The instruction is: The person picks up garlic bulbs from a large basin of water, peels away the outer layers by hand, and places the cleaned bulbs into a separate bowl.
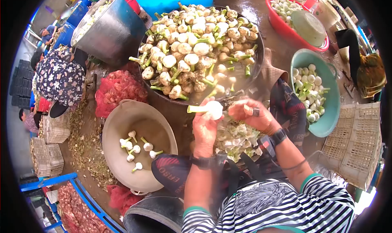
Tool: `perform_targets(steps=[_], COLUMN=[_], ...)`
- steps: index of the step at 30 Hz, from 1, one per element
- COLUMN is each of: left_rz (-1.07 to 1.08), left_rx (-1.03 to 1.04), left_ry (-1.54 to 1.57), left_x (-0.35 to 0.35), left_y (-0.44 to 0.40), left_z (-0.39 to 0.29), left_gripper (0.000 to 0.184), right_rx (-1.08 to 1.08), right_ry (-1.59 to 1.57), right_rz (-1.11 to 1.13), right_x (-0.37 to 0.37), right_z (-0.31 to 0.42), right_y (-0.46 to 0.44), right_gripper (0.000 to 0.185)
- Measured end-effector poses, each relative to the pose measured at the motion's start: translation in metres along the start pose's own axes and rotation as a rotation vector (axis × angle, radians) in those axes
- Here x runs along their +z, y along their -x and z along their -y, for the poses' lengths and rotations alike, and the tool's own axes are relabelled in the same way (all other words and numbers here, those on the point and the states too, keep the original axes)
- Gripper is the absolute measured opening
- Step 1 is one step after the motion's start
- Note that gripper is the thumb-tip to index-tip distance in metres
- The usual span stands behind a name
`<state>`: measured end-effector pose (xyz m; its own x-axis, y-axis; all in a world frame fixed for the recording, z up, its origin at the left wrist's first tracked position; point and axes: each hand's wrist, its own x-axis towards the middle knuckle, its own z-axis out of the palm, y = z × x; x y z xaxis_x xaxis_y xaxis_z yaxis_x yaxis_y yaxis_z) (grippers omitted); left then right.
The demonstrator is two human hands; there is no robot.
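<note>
Two hands [205, 128], one bulb [214, 110] was held, eight bulbs [148, 146] lay within one beige basin [115, 128], one teal basin [327, 118] stood.

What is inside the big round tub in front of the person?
The tub holds heaped bulbs, some green-stemmed, and murky water; these cover its bottom, which cannot be seen.

This looks like a vegetable-processing workshop: beyond the left hand [204, 131], a broad, dark round basin [261, 57] is heaped with pale, green-stalked bulbs [201, 49], and left of it a bulging red mesh sack [120, 92] rests on a brown floor littered with scraps [87, 141]. Cream lattice-walled plastic crates [352, 140] stand right of the right hand [261, 115]; a person in a dark flowered top [60, 75] is far left.
</note>
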<state>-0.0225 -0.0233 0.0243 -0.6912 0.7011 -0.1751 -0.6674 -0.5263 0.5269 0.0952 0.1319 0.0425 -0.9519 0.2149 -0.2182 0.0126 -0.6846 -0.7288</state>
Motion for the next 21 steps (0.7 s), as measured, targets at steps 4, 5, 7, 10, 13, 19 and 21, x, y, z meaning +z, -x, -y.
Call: perform_targets(steps=[4, 5, 7, 10, 13, 19, 21], left_rz=[-0.159, -0.245, -0.421, -0.616, -0.716, -0.8, -0.808], left_rx=[0.015, 0.027, 0.022, 0.034, 0.098, 0.28, 0.34], left_ry=[-0.017, 0.009, 0.026, 0.01, 0.024, 0.053, 0.064], left_x=[-0.011, -0.011, -0.015, -0.016, -0.015, -0.026, -0.034], left_y=[-0.007, -0.006, -0.001, -0.005, -0.007, -0.007, -0.008], left_z=[0.01, 0.012, 0.012, 0.002, -0.006, -0.027, -0.035], left_gripper=[0.042, 0.039, 0.032, 0.023, 0.026, 0.024, 0.023], right_rx=[0.443, 0.277, 0.256, -0.003, -0.301, -0.222, -0.14], right_ry=[1.735, 1.658, 1.516, 1.446, 1.406, 1.552, 1.617], right_rz=[0.05, 0.028, -0.04, -0.028, 0.083, 0.359, 0.345], right_x=[-0.03, -0.021, -0.005, 0.019, 0.031, 0.06, 0.066], right_z=[-0.056, -0.051, -0.045, -0.016, -0.028, -0.085, -0.092], right_y=[-0.011, -0.01, -0.027, -0.069, -0.122, -0.219, -0.234], right_gripper=[0.034, 0.032, 0.03, 0.035, 0.044, 0.06, 0.062])
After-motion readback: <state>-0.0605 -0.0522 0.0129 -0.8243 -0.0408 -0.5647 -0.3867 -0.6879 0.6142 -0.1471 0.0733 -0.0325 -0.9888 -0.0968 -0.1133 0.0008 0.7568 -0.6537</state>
